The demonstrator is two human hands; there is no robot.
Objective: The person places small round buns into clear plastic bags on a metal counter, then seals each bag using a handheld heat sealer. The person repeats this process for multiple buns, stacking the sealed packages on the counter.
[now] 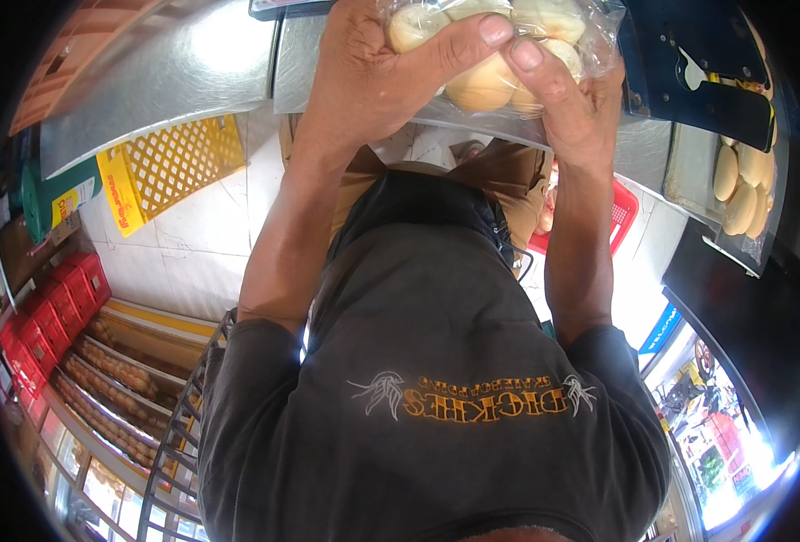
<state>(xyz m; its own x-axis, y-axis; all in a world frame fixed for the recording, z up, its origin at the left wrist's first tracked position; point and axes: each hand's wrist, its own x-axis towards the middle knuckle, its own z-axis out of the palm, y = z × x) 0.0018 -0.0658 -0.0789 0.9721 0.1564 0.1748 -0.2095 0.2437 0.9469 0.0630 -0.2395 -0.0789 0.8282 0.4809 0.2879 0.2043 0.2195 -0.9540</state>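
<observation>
Both my hands hold a clear plastic bag [606, 24] of pale, round bread rolls [484, 81] at the top of the view. My left hand [373, 88] grips its left side, with the thumb stretched across the front. On the other side is my right hand [572, 105], its thumb pressed on the plastic and its tip close to the left one. Most of my fingers are hidden by the bag and the backs of the hands. Under the bag lies the edge of a stainless steel counter [169, 85]. Whether the bag touches the counter, I cannot tell.
Right of my hands stands a dark blue metal device [701, 61]. Beyond it, elongated rolls [752, 176] lie on a tray. Below the counter are a yellow lattice crate [183, 166] and a red basket [625, 210]. Red crates [68, 298] and a dark metal rack [169, 440] stand left.
</observation>
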